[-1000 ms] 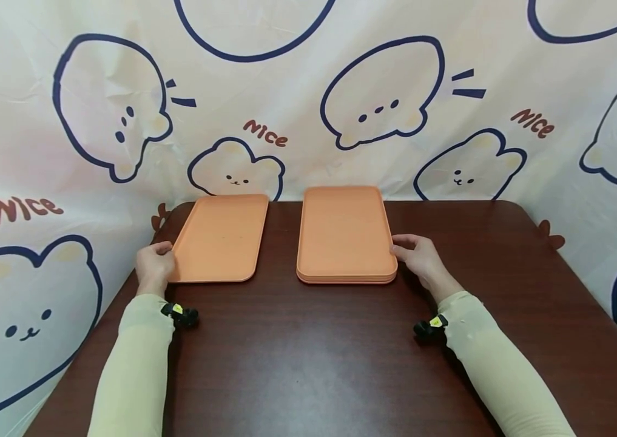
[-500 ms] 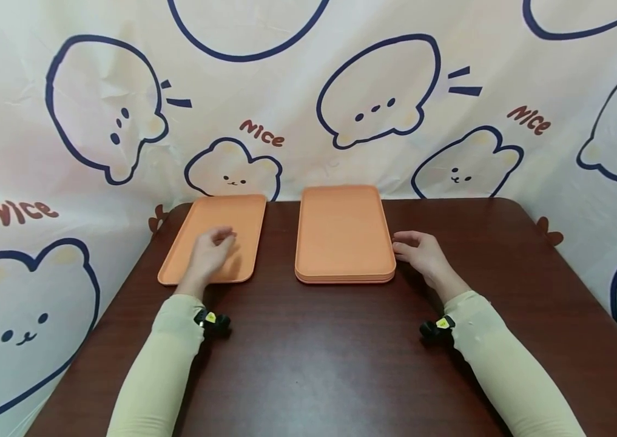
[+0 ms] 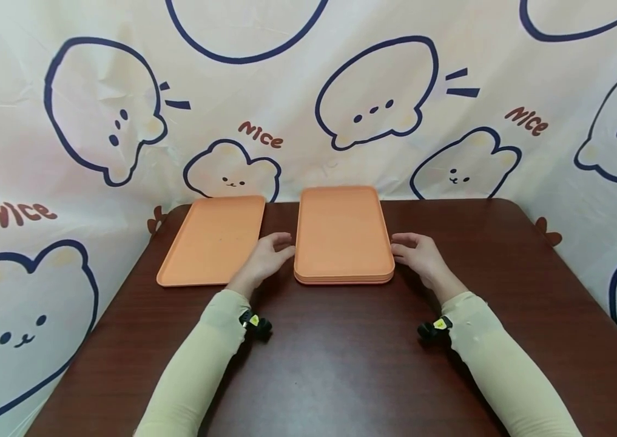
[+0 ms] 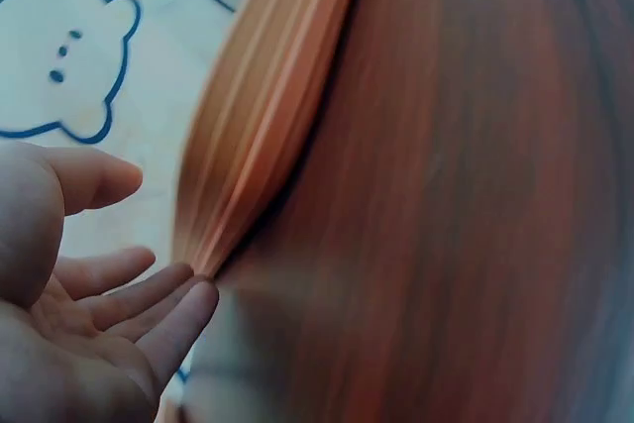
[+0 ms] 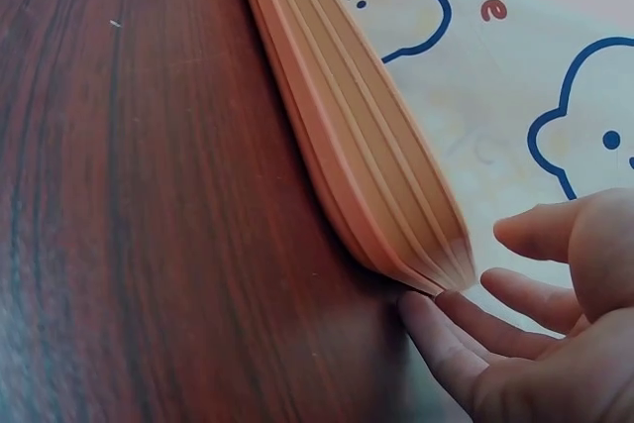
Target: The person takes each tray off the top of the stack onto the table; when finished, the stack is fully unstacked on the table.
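A stack of several orange trays lies at the table's back middle, its layered rims showing in both wrist views. My left hand is at the stack's left side, fingers loosely bent and thumb apart from them. In the left wrist view, its fingertips come right up to the stack's lower edge. On the opposite side, my right hand has its fingertips at the bottom rim, thumb held away from the trays. A single orange tray lies flat to the left, partly behind my left hand.
The dark brown wooden table has rounded back corners. A pale cloth with cartoon bears and the word "Nice" hangs behind and along the sides. Each wrist carries a small black camera outside a pale yellow sleeve.
My left hand has let go of the single tray's left edge and crossed over it rightward to the stack's left side. My right hand stays at the stack's right edge.
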A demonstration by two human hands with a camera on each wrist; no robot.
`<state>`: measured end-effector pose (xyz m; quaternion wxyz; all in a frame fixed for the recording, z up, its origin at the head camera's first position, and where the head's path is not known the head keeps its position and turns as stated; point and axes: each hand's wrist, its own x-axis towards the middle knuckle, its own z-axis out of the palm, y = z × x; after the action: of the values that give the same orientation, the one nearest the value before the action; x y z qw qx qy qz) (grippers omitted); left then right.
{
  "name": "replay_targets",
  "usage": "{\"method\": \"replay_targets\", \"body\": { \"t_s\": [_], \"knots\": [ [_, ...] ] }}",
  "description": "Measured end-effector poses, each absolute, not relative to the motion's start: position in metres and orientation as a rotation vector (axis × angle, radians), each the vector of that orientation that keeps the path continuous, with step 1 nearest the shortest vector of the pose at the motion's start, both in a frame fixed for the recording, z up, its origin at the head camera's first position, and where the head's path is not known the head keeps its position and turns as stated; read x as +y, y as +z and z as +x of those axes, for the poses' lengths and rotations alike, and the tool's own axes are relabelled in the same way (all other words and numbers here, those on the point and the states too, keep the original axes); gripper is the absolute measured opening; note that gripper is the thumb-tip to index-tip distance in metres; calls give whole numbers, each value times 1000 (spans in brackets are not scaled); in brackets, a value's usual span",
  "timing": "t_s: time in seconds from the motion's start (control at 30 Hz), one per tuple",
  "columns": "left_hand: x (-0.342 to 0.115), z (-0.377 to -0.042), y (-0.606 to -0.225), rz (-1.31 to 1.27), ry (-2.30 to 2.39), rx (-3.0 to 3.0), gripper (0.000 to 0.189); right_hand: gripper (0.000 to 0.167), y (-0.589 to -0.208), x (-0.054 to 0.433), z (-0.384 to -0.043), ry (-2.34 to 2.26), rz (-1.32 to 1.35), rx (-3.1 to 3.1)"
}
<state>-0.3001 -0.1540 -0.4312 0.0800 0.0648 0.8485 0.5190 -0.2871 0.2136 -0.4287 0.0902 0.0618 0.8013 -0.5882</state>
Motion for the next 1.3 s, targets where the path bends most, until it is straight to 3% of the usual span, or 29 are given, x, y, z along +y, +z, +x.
{"method": "replay_targets", "body": {
  "t_s": [0.63,1.3],
  "knots": [
    [-135,-302,-439,136,1610,2542,61,42,-437,202,-289,-1654,178,2525],
    [-184,-301,-432,0,1489,2633,72,37,-439,149,-297,-1642,113,2546]
  ]
}}
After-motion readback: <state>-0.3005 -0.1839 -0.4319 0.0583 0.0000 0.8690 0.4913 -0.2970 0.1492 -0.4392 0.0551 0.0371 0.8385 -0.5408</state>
